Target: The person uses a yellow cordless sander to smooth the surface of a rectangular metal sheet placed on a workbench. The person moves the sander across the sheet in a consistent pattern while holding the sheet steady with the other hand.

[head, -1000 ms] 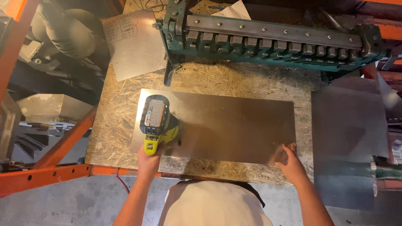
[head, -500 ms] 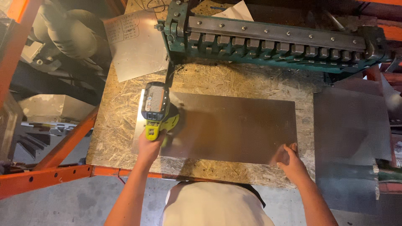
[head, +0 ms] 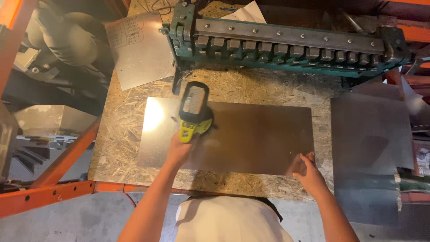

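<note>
Thin, stiff, slippery metal sheet [head: 251, 139] with sharp edges; best held flat near corner. Left hand [head: 179, 150] fingers wrapped around yellow power tool [head: 193, 112]; right hand [head: 308, 172] fingers spread, pressing sheet on table [head: 121, 130].

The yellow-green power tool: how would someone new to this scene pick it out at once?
Find the chipboard bench below the long green metal bending machine. A flat rectangular metal sheet lies on it, and the left hand holds the yellow-green and black handheld power tool over it. Nothing else here is that bright.
</note>
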